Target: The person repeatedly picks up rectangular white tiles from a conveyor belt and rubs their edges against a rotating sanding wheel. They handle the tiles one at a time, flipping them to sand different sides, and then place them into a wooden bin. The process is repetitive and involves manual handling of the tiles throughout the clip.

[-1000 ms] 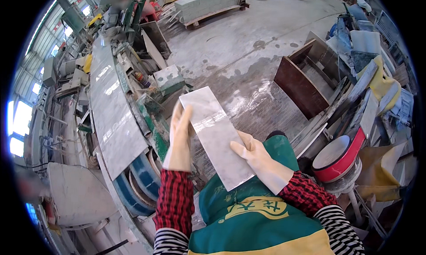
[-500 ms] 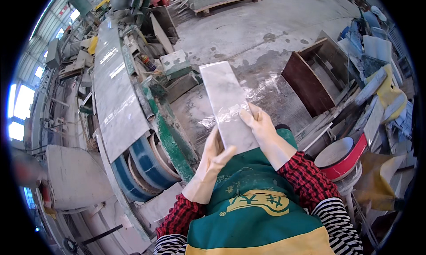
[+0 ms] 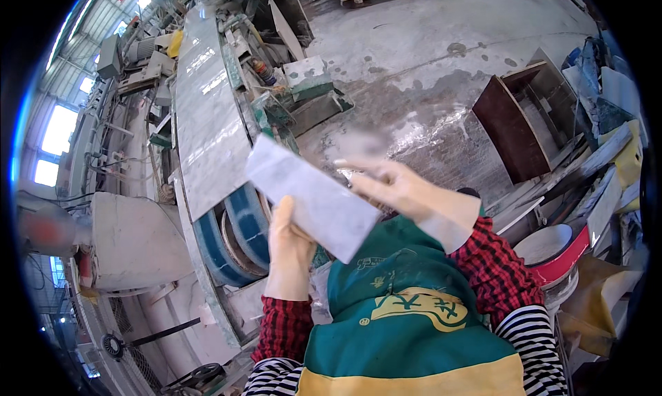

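Note:
A pale grey-white stone tile (image 3: 310,197), long and rectangular, is tilted in front of my green apron. My left hand (image 3: 291,239), in a cream glove, grips its near left edge with the thumb on top; the other fingers are hidden under it. My right hand (image 3: 408,195), gloved too, hovers just past the tile's right edge with its fingers stretched out and slightly blurred. Whether those fingertips touch the tile I cannot tell.
To the left runs a long conveyor bed (image 3: 214,113) topped with glossy marble-like slabs, with blue-rimmed wheels (image 3: 231,241) at its near end. A dark red-brown wooden box (image 3: 507,130) stands on the wet floor to the right. A red-rimmed round container (image 3: 572,255) sits nearer me.
The tile has swung anticlockwise, its far end now pointing toward the conveyor. My right hand has let go of its edge; my left hand keeps hold. The view has shifted left.

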The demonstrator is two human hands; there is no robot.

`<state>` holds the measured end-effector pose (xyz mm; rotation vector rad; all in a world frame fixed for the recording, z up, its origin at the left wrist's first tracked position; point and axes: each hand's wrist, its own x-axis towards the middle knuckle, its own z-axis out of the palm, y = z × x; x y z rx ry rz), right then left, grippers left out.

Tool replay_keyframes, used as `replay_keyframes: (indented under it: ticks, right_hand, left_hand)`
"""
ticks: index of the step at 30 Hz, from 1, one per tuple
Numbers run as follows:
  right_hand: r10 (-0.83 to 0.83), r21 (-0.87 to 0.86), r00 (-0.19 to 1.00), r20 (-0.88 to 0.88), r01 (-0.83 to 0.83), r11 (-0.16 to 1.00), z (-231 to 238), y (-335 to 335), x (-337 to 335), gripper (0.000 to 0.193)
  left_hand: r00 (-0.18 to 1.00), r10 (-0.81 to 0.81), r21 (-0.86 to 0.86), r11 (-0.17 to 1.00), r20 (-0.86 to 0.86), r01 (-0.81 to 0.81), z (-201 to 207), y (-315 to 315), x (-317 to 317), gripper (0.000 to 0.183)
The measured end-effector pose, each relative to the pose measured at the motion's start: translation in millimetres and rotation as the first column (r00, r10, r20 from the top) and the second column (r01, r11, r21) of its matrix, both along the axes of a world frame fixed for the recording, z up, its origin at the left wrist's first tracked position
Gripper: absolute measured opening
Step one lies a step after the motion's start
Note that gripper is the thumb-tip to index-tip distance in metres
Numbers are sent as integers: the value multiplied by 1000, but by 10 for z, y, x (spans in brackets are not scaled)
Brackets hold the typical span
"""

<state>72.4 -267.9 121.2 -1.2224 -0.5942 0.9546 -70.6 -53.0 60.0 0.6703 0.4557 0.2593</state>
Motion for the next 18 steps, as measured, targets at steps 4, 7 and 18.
replay_keyframes:
  ticks: [4,7,18]
  right_hand:
    - [-314,-123,949,29,315,941,42,-447,247,50]
    - [-577,-223,810,105,585,780,-222,-932,486,48]
    - [-874,-293,480,79,849,440,-805,-2350,594,44]
  left_hand:
    - [937,349,40,937,-16,-348,-16,516,-344,45]
    - [856,516,-23,856,14,-516,-309,1088,-671,45]
    - [677,728,-86,672,-103,-736,-1093,1939,-619,34]
